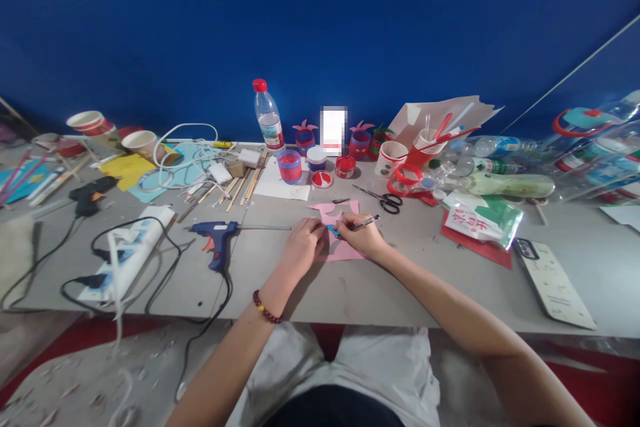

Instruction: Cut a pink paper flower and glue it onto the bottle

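Note:
In the head view, a pen point(367, 222) is gripped in my right hand point(356, 230), its tip end down at the pink paper point(347, 252). My left hand point(306, 239) rests at the paper's left side, fingers bent and close together. Their tips press a small blue piece point(332, 231) flat on the pink sheet, between my two hands. The sheet has a cut-out edge at the top, and my hands cover part of it. Just beyond the paper lie black-handled scissors point(389, 202) and a small dark clip-like thing point(342, 200).
To the left are a blue glue gun point(216, 240), a power strip point(131, 253) and cables. Behind stand a bottle point(269, 121), a red paint jar point(345, 166) and a paper cup point(391, 159). Plastic bottles point(510, 183) and a phone point(553, 280) lie to the right.

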{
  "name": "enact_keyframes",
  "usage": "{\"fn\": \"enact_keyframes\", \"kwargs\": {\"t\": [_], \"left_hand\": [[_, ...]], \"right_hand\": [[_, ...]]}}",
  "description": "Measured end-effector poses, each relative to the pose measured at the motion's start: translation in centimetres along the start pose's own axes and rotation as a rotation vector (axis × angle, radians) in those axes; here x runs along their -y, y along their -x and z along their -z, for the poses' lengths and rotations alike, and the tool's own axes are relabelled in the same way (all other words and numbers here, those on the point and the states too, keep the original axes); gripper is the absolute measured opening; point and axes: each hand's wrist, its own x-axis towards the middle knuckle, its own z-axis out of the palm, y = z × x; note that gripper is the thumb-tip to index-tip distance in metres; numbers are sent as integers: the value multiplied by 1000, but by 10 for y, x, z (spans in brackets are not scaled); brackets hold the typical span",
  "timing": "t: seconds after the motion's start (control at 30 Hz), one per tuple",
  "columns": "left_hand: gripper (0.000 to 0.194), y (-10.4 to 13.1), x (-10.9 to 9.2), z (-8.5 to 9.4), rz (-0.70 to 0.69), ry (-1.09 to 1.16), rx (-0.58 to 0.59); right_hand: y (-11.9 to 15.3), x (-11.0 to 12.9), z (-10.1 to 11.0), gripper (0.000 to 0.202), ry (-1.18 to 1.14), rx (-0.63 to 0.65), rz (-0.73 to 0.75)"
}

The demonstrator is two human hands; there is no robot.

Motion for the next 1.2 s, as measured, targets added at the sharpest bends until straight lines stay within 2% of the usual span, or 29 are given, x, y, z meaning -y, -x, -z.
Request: {"fn": "enact_keyframes", "kwargs": {"t": [0.13, 0.37, 0.53, 0.6, 0.7, 0.8, 0.93, 1.0, 1.1, 1.2], "left_hand": [[17, 0, 0, -1, 29, 39, -39], [27, 2, 1, 0, 104, 136, -129], [26, 4, 3, 0, 110, 133, -169], [25, 3, 2, 2, 111, 114, -160], [21, 3, 1, 5, 114, 85, -149], [19, 3, 2, 6, 120, 52, -145], [25, 3, 6, 6, 137, 13, -123], [28, 3, 7, 6, 142, 12, -120], [31, 3, 6, 6, 148, 17, -138], [31, 4, 5, 7, 146, 10, -157]], "right_hand": [[0, 0, 0, 28, -7, 4, 5], [4, 4, 2, 37, -92, -7, -32], [4, 9, 10, 41, -19, -133, 26], [2, 7, 13, 39, 19, -137, 38], [-1, 1, 15, 32, 84, -69, 96], [-4, -2, 20, 19, 180, 45, 223], [-2, 0, 32, 35, 248, 248, 351], [1, 1, 35, 41, 268, 305, 377], [7, 0, 35, 40, 281, 315, 366], [12, -2, 31, 35, 246, 264, 339]]}}
